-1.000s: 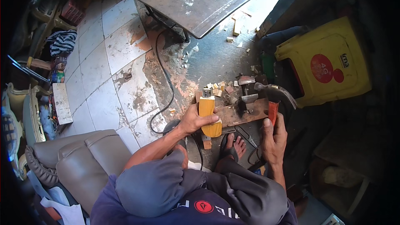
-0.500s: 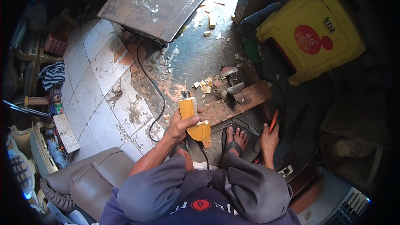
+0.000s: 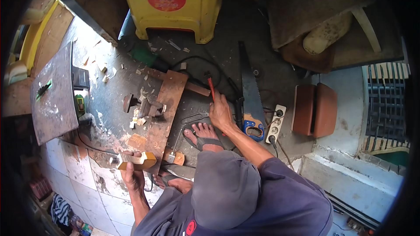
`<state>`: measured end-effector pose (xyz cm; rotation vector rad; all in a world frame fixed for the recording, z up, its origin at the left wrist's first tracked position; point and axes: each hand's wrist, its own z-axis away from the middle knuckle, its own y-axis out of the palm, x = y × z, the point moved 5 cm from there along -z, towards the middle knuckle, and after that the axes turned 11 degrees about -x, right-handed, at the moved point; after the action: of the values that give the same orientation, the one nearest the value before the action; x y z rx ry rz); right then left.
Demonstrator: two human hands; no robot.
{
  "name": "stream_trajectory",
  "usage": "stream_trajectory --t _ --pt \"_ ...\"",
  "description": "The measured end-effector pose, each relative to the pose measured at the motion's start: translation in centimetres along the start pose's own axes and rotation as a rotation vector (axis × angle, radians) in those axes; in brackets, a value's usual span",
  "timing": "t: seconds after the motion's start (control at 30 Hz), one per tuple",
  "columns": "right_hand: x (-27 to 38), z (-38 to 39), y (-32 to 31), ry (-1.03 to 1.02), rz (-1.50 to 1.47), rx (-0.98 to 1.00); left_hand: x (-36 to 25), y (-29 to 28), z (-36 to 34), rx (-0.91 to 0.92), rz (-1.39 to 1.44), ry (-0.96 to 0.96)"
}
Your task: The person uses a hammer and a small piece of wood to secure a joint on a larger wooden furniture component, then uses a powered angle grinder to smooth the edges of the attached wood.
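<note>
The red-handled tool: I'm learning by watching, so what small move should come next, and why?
Probably set the red-handled tool down near the handsaw: the right hand holds it there, well away from the yellow block, which only the left hand grips.

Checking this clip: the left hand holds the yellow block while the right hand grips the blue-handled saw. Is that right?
Not quite: the right hand grips the red-handled tool, as the current head view shows; the blue-handled saw lies on the floor. The left hand does hold the yellow block.
</note>
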<state>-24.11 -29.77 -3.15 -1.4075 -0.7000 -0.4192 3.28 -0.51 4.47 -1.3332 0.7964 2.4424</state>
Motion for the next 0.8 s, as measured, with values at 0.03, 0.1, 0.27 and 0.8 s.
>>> stream_trajectory --t 0.03,0.1,0.27,0.8 --pt "0.1 0.3 0.1 -0.002 -0.006 0.021 -0.2 0.2 -0.2 0.023 0.044 0.004" --pt "0.1 0.9 0.3 -0.001 -0.011 0.06 -0.5 0.9 -0.2 0.019 0.056 0.032" --pt "-1.5 1.0 0.8 0.028 0.036 0.112 0.1 2.5 -0.8 0.02 0.082 -0.022" --pt "-0.2 1.6 -5.3 -0.124 0.004 0.117 0.3 1.1 -1.0 -0.118 0.01 0.004"
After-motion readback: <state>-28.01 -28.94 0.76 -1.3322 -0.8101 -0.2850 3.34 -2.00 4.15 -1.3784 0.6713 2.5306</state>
